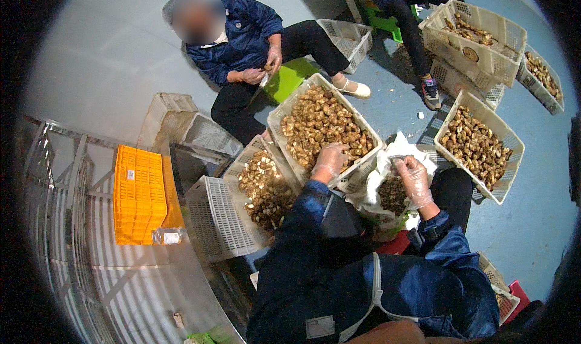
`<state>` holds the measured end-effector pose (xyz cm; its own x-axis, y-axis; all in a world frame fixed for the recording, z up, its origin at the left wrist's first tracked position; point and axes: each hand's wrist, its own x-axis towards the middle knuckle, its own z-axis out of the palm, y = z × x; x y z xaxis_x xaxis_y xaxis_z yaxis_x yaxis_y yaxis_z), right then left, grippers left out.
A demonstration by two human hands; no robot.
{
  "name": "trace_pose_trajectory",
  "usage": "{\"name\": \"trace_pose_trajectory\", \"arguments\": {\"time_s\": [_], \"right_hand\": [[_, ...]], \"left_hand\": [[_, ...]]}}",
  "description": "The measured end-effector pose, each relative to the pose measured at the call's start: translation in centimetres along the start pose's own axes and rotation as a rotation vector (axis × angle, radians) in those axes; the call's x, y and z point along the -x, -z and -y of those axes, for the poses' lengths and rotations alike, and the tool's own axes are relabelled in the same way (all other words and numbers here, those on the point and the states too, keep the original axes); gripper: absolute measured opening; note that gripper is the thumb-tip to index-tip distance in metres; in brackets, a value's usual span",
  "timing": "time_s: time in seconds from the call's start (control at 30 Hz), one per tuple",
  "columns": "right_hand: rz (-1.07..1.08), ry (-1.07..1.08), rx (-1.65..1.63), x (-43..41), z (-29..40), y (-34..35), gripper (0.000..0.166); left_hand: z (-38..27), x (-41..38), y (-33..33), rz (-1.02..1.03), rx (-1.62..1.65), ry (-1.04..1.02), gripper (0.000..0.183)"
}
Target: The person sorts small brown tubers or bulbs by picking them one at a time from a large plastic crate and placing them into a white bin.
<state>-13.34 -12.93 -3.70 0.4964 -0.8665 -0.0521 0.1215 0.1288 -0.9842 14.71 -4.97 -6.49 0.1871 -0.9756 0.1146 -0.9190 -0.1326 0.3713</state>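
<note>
My left hand (331, 159), in a clear plastic glove, rests on brown mushrooms (322, 121) heaped in a white plastic crate (373, 135); whether its fingers hold one is unclear. My right hand (414, 180), gloved too, has thumb and fingers pinched on a small dark object, perhaps a knife, too small to tell. Below that hand a white plastic bag (374, 180) stands open with dark brown trimmings (392, 194) inside. Left of the heaped crate, another crate (233, 176) holds mushroom pieces with pale cut faces (263, 185).
Across from me sits a co-worker (236, 40) with gloved hands; another person (399, 8) sits farther back. A crate of mushrooms (476, 144) stands at the right, stacked crates (476, 49) behind it. At the left, an orange crate (140, 194) and a jar (167, 236) stand on a metal table (136, 280).
</note>
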Motion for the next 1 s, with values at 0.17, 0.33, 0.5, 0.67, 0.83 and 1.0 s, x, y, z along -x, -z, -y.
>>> {"name": "trace_pose_trajectory", "arguments": {"time_s": [0.17,0.33,0.5,0.67,0.83,1.0], "right_hand": [[-0.013,0.014,0.054,-0.3,-0.6,0.3,0.030],[0.033,-0.111,0.152,-0.2,-0.1,0.5,0.031],[0.097,-0.023,0.227,-0.1,-2.2,0.7,0.025],[0.048,-0.001,0.244,0.0,-1.5,-0.6,0.025],[-0.035,-0.080,0.222,0.0,-1.2,-0.2,0.028],[0.072,-0.049,0.219,0.0,0.0,-1.5,0.024]], "left_hand": [[2.8,-4.0,-7.0,0.260,-0.174,-0.086,0.030],[3.2,-4.9,-8.5,0.357,-0.149,-0.123,0.027],[-1.1,-4.0,-4.9,0.066,0.132,-0.012,0.029],[-0.4,-1.9,-3.6,0.026,0.348,0.267,0.038],[-0.2,-3.5,-6.9,0.130,0.145,0.143,0.046],[4.3,-5.1,-10.2,0.088,0.111,0.277,0.043]]}}
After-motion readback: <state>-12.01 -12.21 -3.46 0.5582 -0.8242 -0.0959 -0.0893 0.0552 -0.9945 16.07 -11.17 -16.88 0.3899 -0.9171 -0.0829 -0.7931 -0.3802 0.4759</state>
